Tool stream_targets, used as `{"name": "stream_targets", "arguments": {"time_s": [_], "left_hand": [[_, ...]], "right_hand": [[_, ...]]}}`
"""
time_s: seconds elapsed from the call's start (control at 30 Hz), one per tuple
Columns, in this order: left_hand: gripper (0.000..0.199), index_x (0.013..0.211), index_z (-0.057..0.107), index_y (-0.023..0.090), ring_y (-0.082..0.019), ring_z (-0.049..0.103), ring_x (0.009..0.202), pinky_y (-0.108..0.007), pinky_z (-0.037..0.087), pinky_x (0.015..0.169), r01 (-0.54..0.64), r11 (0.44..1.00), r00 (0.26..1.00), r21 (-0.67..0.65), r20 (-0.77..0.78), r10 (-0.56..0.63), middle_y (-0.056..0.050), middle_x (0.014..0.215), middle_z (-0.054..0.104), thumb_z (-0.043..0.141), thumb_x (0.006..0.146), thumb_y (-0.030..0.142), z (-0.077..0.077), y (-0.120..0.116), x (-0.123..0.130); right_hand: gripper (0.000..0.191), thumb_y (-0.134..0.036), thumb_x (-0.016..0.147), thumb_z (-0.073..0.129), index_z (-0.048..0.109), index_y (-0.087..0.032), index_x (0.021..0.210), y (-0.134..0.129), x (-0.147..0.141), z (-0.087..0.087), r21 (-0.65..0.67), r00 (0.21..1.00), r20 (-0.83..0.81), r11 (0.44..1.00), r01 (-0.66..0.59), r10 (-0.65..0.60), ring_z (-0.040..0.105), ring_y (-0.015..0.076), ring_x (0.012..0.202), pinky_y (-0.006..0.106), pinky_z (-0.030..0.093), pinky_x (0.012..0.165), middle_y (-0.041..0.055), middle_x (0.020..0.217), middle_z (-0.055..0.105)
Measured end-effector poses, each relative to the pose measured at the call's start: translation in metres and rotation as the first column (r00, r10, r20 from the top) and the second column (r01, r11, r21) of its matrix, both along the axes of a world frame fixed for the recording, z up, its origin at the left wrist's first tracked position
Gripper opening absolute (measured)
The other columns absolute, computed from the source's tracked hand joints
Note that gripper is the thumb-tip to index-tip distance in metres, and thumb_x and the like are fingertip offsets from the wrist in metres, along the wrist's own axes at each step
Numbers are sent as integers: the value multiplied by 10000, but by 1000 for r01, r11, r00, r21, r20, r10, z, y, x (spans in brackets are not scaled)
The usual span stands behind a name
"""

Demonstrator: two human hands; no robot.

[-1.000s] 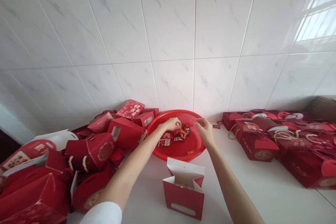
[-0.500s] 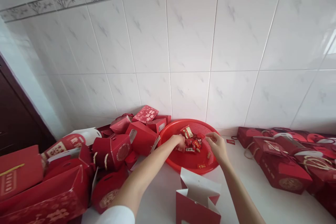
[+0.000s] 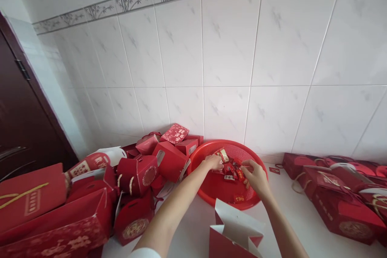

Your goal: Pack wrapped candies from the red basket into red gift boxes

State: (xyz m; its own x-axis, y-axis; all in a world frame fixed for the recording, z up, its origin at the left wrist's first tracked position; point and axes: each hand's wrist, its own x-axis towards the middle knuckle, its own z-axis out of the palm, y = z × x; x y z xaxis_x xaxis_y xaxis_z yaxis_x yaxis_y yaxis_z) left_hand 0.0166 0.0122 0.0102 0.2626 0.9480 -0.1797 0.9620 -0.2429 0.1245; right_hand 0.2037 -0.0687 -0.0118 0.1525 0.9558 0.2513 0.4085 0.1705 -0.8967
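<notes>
Both my hands are inside a round red plastic basket (image 3: 208,194) with perforated sides. My left hand (image 3: 214,163) bends over the wrapped sweets (image 3: 230,169) from the left; its fingers look curled, and what they hold is hidden. On the other side, my right hand (image 3: 255,175) has thumb and forefinger slightly apart beside a red packet (image 3: 241,175), with nothing visible between them. Peanuts (image 3: 246,183) lie below that hand, and another red packet (image 3: 238,199) rests near the basket's front. Before the basket stands an open red box (image 3: 223,244) with a white inside.
Red gift boxes (image 3: 137,173) are piled on the left, some with cord handles. More red boxes (image 3: 341,209) stand in rows at the right. A small red card (image 3: 274,170) lies on the white tabletop (image 3: 279,201). Behind rises a tiled wall (image 3: 226,48).
The view has turned a little to the left, so everything sits further right. My left hand has shifted over the sweets, and my right hand has lowered towards the red packet.
</notes>
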Motion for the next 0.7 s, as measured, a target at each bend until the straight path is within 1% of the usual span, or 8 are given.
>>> {"name": "stream_targets", "arguments": {"time_s": [0.1, 0.2, 0.33, 0.43, 0.5, 0.57, 0.63, 0.7], "left_hand": [[289, 1057, 744, 212, -325, 694, 1139, -344, 539, 877, -64, 997, 997, 44, 39, 62, -149, 1224, 733, 588, 899, 397, 4, 0, -2], [270, 1015, 746, 196, -318, 692, 1138, -327, 529, 833, -129, 988, 988, 86, 92, 121, -160, 1200, 739, 544, 923, 349, 5, 5, -6], [301, 994, 728, 181, -298, 696, 1103, -311, 508, 773, -204, 972, 969, 115, 164, 184, -158, 1161, 748, 469, 962, 331, 0, 15, -13], [280, 1019, 711, 184, -262, 707, 1050, -284, 499, 726, -228, 968, 959, 103, 193, 206, -135, 1119, 760, 463, 962, 301, -6, 20, -17], [257, 1062, 697, 197, -238, 715, 1018, -265, 499, 705, -230, 969, 957, 88, 200, 209, -110, 1107, 765, 485, 948, 287, -10, 22, -19], [269, 1135, 674, 213, -233, 704, 1066, -258, 509, 732, -225, 971, 959, 83, 194, 206, -97, 1174, 749, 509, 935, 282, -12, 23, -20], [312, 1206, 649, 218, -256, 670, 1163, -274, 521, 791, -213, 974, 965, 80, 172, 197, -105, 1284, 706, 527, 928, 290, -13, 22, -19], [343, 1234, 646, 208, -296, 646, 1214, -309, 531, 839, -192, 979, 974, 65, 136, 182, -134, 1343, 671, 549, 921, 308, -13, 21, -17]], "right_hand": [[178, -345, 781, 524, 643, -228, 843, -2, -2, 3, -19, 998, 56, 999, -30, 31, 729, 271, 894, 346, 548, 712, 79, 924, 753], [156, -303, 813, 542, 643, -222, 900, -5, -5, 5, -40, 984, 177, 999, -16, 23, 713, 261, 963, 333, 528, 764, 83, 1007, 747], [209, -297, 861, 561, 635, -214, 1039, -12, -10, 9, -150, 919, 388, 989, -8, 67, 664, 269, 1091, 323, 486, 801, 100, 1146, 708], [240, -321, 875, 575, 623, -219, 1087, -16, -12, 13, -186, 870, 479, 982, -26, 114, 627, 279, 1149, 324, 467, 822, 109, 1193, 680], [239, -329, 867, 588, 629, -227, 1080, -17, -13, 14, -198, 854, 503, 980, -37, 134, 626, 291, 1135, 334, 463, 813, 110, 1188, 675], [226, -328, 856, 599, 637, -231, 1056, -17, -12, 13, -200, 853, 503, 979, -40, 138, 633, 305, 1109, 340, 461, 788, 114, 1164, 678], [196, -326, 847, 607, 644, -238, 1018, -15, -10, 10, -178, 865, 485, 983, -49, 131, 642, 305, 1080, 332, 456, 749, 104, 1116, 689], [159, -331, 835, 620, 649, -247, 967, -12, -9, 6, -142, 884, 452, 988, -64, 122, 649, 294, 1037, 317, 444, 705, 85, 1051, 699]]}}
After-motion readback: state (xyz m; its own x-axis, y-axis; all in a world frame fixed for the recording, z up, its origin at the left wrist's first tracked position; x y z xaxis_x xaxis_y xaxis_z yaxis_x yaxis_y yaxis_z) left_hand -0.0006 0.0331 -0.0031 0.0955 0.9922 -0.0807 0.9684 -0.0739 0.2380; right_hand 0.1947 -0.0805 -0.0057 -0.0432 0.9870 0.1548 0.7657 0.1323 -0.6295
